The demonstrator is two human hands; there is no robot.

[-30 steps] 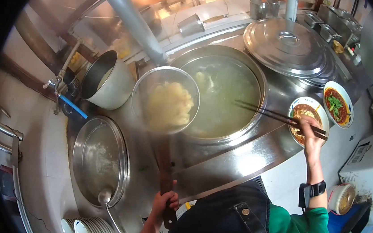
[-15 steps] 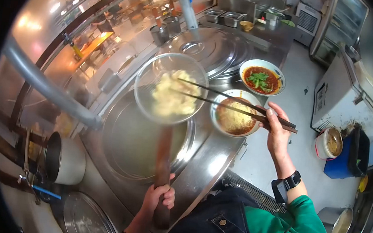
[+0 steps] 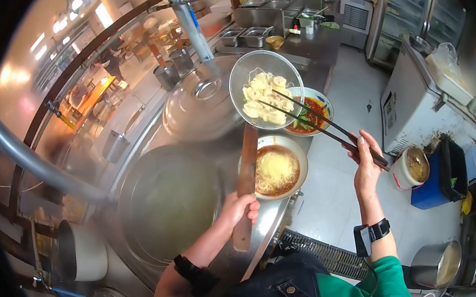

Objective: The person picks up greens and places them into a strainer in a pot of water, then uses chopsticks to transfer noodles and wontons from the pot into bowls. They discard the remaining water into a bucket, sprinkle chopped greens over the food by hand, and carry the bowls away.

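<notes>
My left hand is wrapped round the wooden handle of a mesh strainer. Pale dumplings lie in its basket, which overlaps the far-left rim of a bowl of red soup with green leaves. Held in my right hand, a pair of dark chopsticks reaches left, tips over the dumplings. Below the basket, a bowl of noodles in reddish broth stands on the metal counter, partly behind the handle. Left of it is a big round pot of cloudy, steaming water.
A large metal lid lies beyond the pot. Metal food containers stand at the far counter end. To the right are a white chest freezer, a blue bin and a white bucket. A steel pipe crosses the left side.
My left hand has carried the strainer with the dumplings away from above the pot, towards the soup bowl. The chopsticks have stayed over the dumplings. The camera view has shifted too.
</notes>
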